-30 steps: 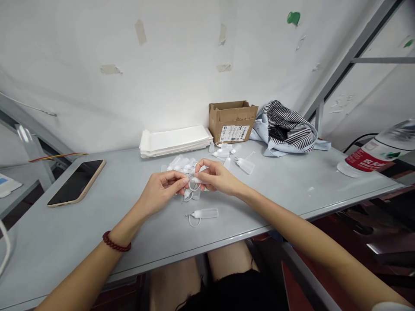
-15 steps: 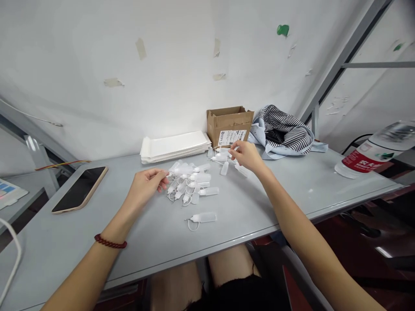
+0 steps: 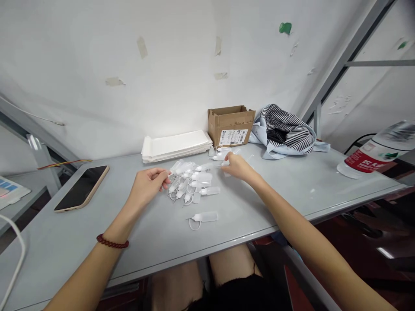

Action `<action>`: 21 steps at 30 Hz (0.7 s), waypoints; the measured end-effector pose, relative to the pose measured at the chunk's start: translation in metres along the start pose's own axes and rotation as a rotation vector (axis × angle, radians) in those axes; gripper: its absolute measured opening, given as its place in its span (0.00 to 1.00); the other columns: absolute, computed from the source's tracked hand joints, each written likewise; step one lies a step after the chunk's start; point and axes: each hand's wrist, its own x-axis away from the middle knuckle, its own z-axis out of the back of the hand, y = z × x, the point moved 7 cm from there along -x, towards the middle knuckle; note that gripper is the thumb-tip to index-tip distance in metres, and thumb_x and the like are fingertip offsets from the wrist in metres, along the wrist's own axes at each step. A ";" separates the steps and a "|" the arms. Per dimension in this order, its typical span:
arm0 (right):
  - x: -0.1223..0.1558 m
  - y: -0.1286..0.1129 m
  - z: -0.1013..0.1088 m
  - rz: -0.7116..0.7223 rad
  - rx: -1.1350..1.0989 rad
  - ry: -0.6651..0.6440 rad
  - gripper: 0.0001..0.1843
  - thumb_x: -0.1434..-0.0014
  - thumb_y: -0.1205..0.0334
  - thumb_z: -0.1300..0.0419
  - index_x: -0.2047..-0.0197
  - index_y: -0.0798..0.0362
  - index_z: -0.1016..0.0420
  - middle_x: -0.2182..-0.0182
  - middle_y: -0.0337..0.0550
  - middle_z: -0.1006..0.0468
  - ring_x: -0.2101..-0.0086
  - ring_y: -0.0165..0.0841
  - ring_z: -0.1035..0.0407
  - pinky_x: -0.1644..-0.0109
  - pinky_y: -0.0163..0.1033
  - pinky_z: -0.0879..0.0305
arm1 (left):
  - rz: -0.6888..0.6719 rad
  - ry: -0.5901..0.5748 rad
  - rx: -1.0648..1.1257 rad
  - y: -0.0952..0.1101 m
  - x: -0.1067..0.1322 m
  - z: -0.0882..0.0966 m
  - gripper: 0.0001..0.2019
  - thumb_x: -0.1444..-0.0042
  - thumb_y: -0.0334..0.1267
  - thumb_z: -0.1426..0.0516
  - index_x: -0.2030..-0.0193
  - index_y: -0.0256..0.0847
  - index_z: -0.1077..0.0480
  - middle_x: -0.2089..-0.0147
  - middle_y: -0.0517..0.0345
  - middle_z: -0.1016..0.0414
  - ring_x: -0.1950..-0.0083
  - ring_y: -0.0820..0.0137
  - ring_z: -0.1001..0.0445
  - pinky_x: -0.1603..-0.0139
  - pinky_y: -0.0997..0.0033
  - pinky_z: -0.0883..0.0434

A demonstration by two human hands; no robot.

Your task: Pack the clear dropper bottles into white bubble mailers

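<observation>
Small translucent needle-tip squeeze bottles [image 3: 201,176] with looped cap straps lie in a loose pile on the grey table. My left hand [image 3: 148,185] is at the pile's left edge, thumb and fingers pinched together against the bottles. What it grips, if anything, is hidden. Right of the pile, my right hand [image 3: 239,166] has its fingers closed on a squeeze bottle [image 3: 225,163], partly covered by the fingers. A few more bottles [image 3: 221,157] lie behind it near the box. One single bottle [image 3: 207,217] lies apart, closer to the table's front edge.
A cardboard box [image 3: 231,125] and a stack of flat white sheets or trays [image 3: 177,146] stand against the wall. Bunched striped cloth [image 3: 287,129] lies right of the box. A phone [image 3: 82,188] is on the left, and a large water bottle [image 3: 372,155] at the right edge.
My right hand has moved left and slightly toward me, bringing a squeeze bottle closer to the pile. My left hand stays at the pile's left edge.
</observation>
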 end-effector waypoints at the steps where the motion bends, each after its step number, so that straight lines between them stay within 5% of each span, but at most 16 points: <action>1: 0.000 -0.001 0.002 0.001 -0.032 -0.001 0.16 0.46 0.64 0.42 0.55 0.59 0.34 0.69 0.50 0.23 0.69 0.38 0.29 0.70 0.36 0.41 | -0.008 -0.003 0.000 0.001 0.000 0.000 0.10 0.52 0.43 0.39 0.70 0.37 0.25 0.77 0.58 0.26 0.76 0.73 0.31 0.75 0.76 0.34; 8: 0.018 -0.039 0.013 0.217 -0.549 0.229 0.17 0.45 0.55 0.42 0.55 0.53 0.37 0.70 0.36 0.28 0.76 0.27 0.37 0.70 0.34 0.42 | -0.084 -0.100 -0.005 0.008 0.005 -0.010 0.13 0.50 0.47 0.40 0.67 0.38 0.25 0.75 0.58 0.26 0.75 0.72 0.30 0.73 0.74 0.32; 15: 0.041 -0.068 0.013 0.437 -0.515 0.330 0.10 0.44 0.58 0.41 0.60 0.52 0.33 0.66 0.39 0.27 0.78 0.25 0.41 0.69 0.34 0.42 | -0.134 -0.298 -0.034 0.018 0.018 -0.027 0.22 0.53 0.48 0.37 0.53 0.38 0.28 0.72 0.60 0.26 0.75 0.72 0.29 0.73 0.73 0.31; 21: 0.044 -0.073 0.003 0.538 -0.411 0.322 0.10 0.42 0.58 0.41 0.58 0.53 0.33 0.64 0.42 0.27 0.76 0.26 0.40 0.68 0.35 0.42 | -0.184 -0.329 -0.029 0.019 0.017 -0.029 0.17 0.50 0.50 0.40 0.62 0.38 0.25 0.72 0.57 0.26 0.75 0.72 0.30 0.73 0.72 0.30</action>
